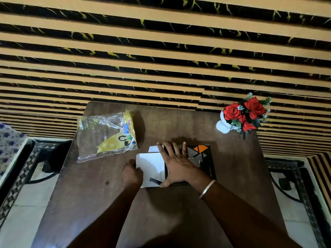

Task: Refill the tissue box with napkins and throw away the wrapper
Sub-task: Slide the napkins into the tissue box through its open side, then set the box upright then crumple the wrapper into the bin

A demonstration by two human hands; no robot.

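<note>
A dark tissue box with orange and grey triangles lies on the brown table, its left end open with white flaps folded out. My right hand lies flat on the box top, fingers spread, thumb at its near edge. My left hand grips the near left corner of the large white flap. The clear and yellow plastic wrapper lies flat and empty-looking on the table's far left. I cannot see whether napkins are inside the box.
A white vase of red artificial roses stands at the table's far right corner. A striped black and tan wall rises behind the table. A dark round object sits on the floor at left.
</note>
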